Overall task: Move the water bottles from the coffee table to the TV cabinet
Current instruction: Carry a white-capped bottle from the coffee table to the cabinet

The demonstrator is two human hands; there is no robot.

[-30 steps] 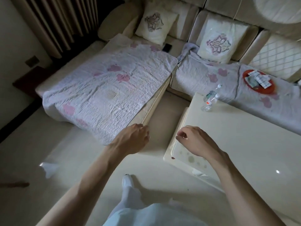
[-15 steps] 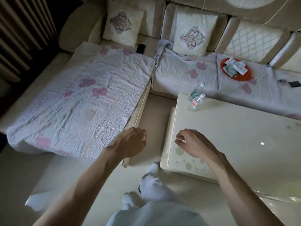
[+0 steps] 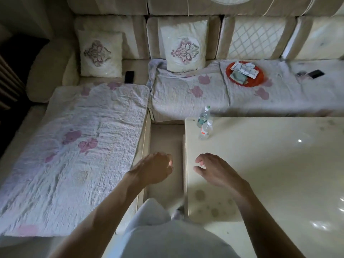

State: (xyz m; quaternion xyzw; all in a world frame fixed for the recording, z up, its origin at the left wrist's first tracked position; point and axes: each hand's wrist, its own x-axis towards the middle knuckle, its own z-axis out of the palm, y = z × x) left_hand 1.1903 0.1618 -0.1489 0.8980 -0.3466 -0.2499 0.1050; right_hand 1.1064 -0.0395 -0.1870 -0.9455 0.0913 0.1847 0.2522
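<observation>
Two clear water bottles stand close together at the far left corner of the cream coffee table (image 3: 270, 164): one with a green label (image 3: 203, 116) behind, one with a red label (image 3: 205, 129) in front. My right hand (image 3: 216, 169) hovers over the table's left side, short of the bottles, fingers apart and holding nothing. My left hand (image 3: 155, 169) hangs over the gap between sofa and table, fingers loosely curled, with nothing in it. No TV cabinet is in view.
An L-shaped sofa with a quilted floral cover (image 3: 78, 146) wraps the left and far sides. On it lie two embroidered cushions, a dark phone (image 3: 129, 76), a red plate with packets (image 3: 244, 73) and another dark device (image 3: 315, 73). A narrow floor strip (image 3: 166, 146) separates sofa and table.
I have stepped closer to the table and turned right, so the bottles sit nearer and more central. My right hand's fingers have spread and reached forward over the table.
</observation>
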